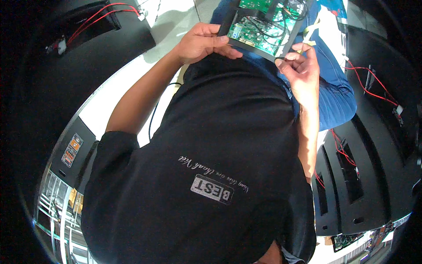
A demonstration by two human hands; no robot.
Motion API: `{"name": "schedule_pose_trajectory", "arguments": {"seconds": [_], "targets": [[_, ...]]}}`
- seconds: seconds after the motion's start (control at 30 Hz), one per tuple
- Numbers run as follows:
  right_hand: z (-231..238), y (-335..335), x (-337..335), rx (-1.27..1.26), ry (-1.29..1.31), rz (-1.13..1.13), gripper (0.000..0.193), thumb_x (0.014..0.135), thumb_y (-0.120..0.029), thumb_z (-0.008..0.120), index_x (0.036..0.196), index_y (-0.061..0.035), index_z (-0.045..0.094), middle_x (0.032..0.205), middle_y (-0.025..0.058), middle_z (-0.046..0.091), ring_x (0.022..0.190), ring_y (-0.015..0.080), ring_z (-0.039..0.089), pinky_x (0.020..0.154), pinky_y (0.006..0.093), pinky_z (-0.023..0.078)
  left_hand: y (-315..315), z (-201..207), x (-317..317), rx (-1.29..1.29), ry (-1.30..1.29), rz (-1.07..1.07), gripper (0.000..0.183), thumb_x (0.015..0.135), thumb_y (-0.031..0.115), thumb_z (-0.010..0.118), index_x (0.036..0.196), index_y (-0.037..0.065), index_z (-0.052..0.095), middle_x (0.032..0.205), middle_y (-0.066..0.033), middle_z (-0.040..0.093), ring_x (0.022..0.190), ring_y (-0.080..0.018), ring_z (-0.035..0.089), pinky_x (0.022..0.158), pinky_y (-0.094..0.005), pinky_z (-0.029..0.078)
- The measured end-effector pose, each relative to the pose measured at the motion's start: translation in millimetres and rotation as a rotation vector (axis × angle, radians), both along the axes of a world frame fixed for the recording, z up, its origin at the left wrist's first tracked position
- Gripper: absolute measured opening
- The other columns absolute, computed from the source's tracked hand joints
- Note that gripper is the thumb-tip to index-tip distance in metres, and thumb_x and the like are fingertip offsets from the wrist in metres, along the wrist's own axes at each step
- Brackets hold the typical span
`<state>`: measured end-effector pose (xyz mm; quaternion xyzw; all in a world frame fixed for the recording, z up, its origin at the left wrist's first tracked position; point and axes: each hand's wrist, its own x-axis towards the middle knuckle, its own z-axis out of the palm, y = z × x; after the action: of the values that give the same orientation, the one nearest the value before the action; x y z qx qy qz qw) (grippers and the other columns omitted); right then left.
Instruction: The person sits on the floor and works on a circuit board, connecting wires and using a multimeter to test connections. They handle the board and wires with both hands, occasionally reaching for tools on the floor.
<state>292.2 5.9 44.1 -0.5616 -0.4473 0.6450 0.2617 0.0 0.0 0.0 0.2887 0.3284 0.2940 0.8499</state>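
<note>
Above my lap, near the top of the view, I hold a green circuit board [259,34] set in a black frame [257,52]. Thin black cables [281,37] lie coiled and looped over the board. My left hand [200,43] is closed on the frame's left corner, thumb on top and fingers underneath. At the near right corner, my right hand [302,68] pinches the frame between thumb and curled fingers. The top of the board is cut off by the picture's edge.
Black cabinets with red wires stand on both sides: one at the left [127,33], several at the right [373,176]. Beyond my right hand is a pale yellow strip [311,31]. A dark cable [154,114] runs beside my left arm. Light tiles [176,13] cover the floor.
</note>
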Motion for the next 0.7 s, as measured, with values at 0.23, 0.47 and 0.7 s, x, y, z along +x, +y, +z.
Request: {"name": "schedule_pose_trajectory", "arguments": {"seconds": [0.23, 0.47, 0.7], "targets": [[21.6, 11.8, -4.0, 0.167, -0.380, 0.195, 0.035, 0.078, -0.005, 0.071, 0.106, -0.0014, 0.052, 0.081, 0.0139, 0.068, 0.077, 0.0215, 0.070, 0.069, 0.0318, 0.052, 1.3, 2.6, 9.9, 0.024, -0.002, 0.100, 0.030, 0.097, 0.012, 0.050, 0.117, -0.009, 0.056, 0.107, -0.0215, 0.066, 0.098, -0.0331, 0.067, 0.087, -0.0432, 0.054], [21.9, 18.2, 4.5, 0.273, -0.383, 0.314, 0.026, 0.078, -0.006, 0.071, 0.100, -0.0035, 0.056, 0.073, 0.0115, 0.066, 0.062, 0.0195, 0.066, 0.056, 0.0316, 0.049, 0.5, 5.6, 10.5, -0.001, 0.011, 0.146, 0.023, 0.096, 0.007, 0.051, 0.110, -0.009, 0.060, 0.100, -0.0212, 0.068, 0.094, -0.0321, 0.069, 0.084, -0.0417, 0.056], [37.4, 14.6, 0.4, 0.215, -0.538, 0.273, 0.013, 0.078, -0.009, 0.072, 0.087, -0.0031, 0.066, 0.062, 0.0084, 0.064, 0.053, 0.0175, 0.062, 0.052, 0.0318, 0.047, -0.4, 4.9, 11.6, 0.003, 0.010, 0.168, 0.023, 0.095, 0.006, 0.052, 0.110, -0.009, 0.060, 0.100, -0.0209, 0.068, 0.092, -0.0316, 0.069, 0.084, -0.0423, 0.057]]}}
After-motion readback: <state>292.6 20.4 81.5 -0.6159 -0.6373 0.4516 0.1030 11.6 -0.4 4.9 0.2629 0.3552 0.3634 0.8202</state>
